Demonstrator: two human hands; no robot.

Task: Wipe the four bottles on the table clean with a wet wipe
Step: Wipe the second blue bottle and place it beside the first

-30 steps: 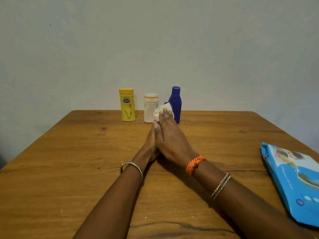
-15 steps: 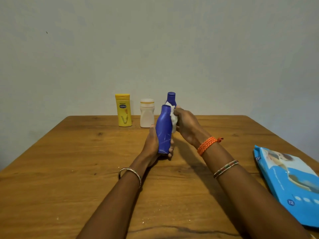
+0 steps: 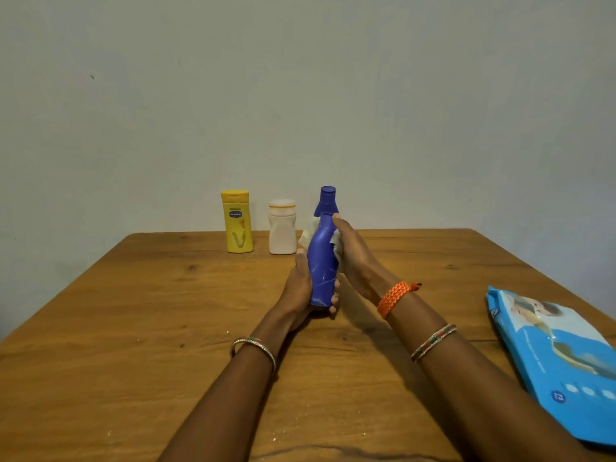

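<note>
Your left hand point(image 3: 297, 288) grips the base of a blue bottle point(image 3: 321, 261) at frame centre, fingers curled round it, raised above the wooden table point(image 3: 133, 311). Your right hand point(image 3: 355, 258) presses a white wet wipe point(image 3: 336, 246) against its upper side, fingers nearly straight. Behind stand a second blue bottle point(image 3: 327, 200), a white bottle point(image 3: 282, 227) and a yellow bottle point(image 3: 237, 221). A blue wipes pack point(image 3: 560, 358) lies lower right.

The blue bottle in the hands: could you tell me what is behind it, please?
Behind the held blue bottle stands a second blue bottle, of which only the cap and shoulders show. A white wipe, pressed by the right hand, peeks out on both sides. The left hand grips the base.
</note>
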